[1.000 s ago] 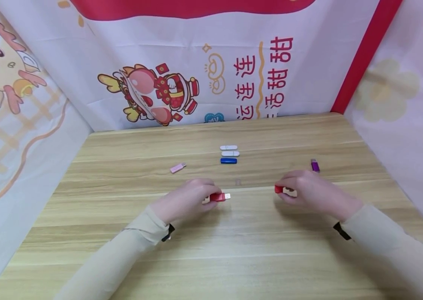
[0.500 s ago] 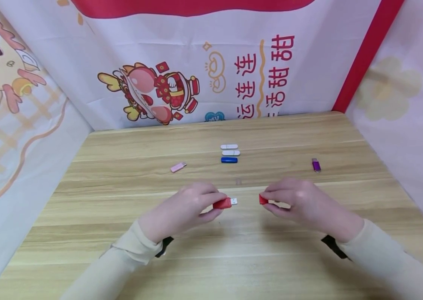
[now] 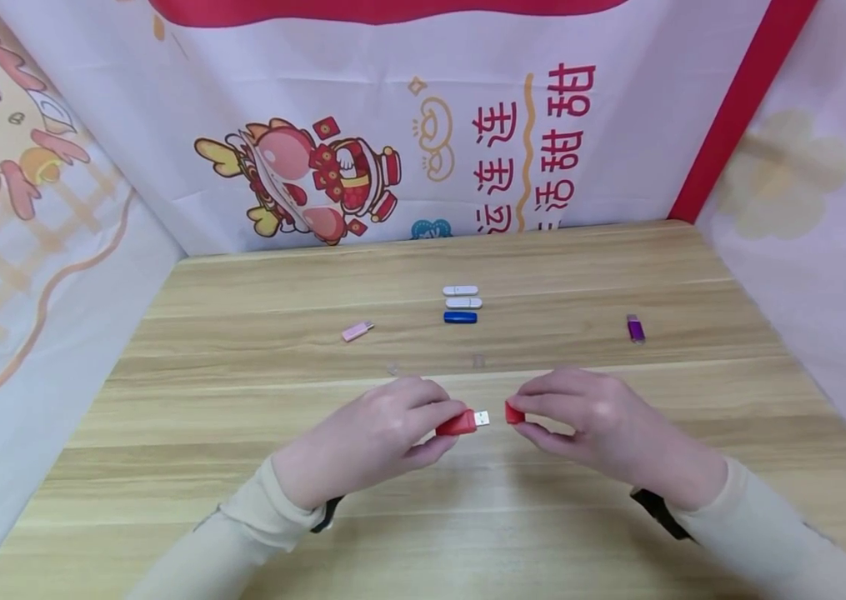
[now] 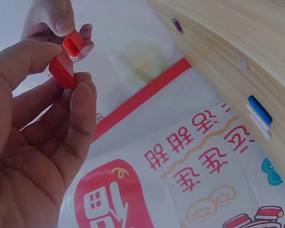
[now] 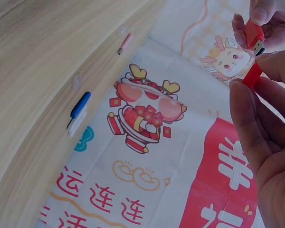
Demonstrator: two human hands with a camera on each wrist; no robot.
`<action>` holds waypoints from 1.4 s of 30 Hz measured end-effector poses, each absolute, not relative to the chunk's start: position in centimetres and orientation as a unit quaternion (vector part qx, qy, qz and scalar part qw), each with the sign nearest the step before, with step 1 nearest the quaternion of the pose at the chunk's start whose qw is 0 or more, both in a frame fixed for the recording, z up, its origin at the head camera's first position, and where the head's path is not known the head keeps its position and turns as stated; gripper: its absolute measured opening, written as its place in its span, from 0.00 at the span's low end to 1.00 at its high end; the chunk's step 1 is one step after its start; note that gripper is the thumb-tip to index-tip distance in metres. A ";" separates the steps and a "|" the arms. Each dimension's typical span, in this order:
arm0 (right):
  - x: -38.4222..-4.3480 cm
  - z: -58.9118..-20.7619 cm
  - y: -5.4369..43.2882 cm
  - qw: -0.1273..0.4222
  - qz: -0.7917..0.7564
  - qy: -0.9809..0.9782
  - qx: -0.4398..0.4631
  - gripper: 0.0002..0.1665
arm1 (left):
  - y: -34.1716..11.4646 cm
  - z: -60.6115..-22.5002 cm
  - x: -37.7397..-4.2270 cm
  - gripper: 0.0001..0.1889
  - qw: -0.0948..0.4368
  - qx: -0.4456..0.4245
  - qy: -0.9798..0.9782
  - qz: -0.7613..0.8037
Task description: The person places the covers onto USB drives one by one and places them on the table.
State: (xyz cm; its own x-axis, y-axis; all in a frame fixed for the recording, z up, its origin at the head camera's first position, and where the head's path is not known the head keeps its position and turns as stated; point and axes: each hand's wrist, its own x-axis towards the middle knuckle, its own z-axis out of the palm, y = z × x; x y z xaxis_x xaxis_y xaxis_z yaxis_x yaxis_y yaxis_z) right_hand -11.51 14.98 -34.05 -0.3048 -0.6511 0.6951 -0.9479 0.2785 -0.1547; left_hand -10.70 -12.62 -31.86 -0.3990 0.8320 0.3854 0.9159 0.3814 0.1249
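Observation:
My left hand pinches a red USB stick between thumb and fingers, its bare metal plug pointing right. Across a small gap, my right hand pinches the stick's red cap. In the left wrist view the hollow opening of the cap faces the stick. From the right wrist the plug end of the stick shows close to the cap. Both hands are over the middle of the wooden table.
Farther back lie two white USB sticks and a blue one in a stack of rows. A pink USB stick lies left, a purple one right. Small clear pieces rest nearer. Printed cloth hangs behind the table.
My hands have come closer together and nearer the body, the right one moving left with the cap, the left one moving slightly right with the red USB stick.

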 end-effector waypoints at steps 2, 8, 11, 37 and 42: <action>-11.4 -34.0 14.9 0.257 0.287 -0.757 0.529 0.17 | -12.6 -31.8 -10.6 0.14 0.131 -0.530 -0.822 -0.158; -10.9 -33.8 14.8 0.231 0.287 -0.764 0.529 0.15 | -12.6 -31.8 -10.5 0.13 0.146 -0.534 -0.818 -0.156; -10.8 -33.7 14.7 0.217 0.290 -0.768 0.528 0.16 | -12.6 -31.8 -10.5 0.13 0.149 -0.537 -0.816 -0.152; -10.2 -33.5 13.5 0.210 0.278 -0.763 0.545 0.14 | -12.2 -31.6 -10.3 0.15 0.139 -0.553 -0.811 -0.131; -10.1 -33.5 13.2 0.216 0.279 -0.761 0.544 0.13 | -12.3 -31.6 -10.2 0.17 0.131 -0.549 -0.815 -0.129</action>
State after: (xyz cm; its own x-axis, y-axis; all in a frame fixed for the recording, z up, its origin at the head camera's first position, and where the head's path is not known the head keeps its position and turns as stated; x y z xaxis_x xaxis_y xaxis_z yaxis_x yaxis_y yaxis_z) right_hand -10.11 13.17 -33.52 -0.3150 -0.7074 0.6327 -0.9487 0.2529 -0.1895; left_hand -10.17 -12.27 -31.64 -0.3628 0.8612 0.3559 0.9290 0.3640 0.0663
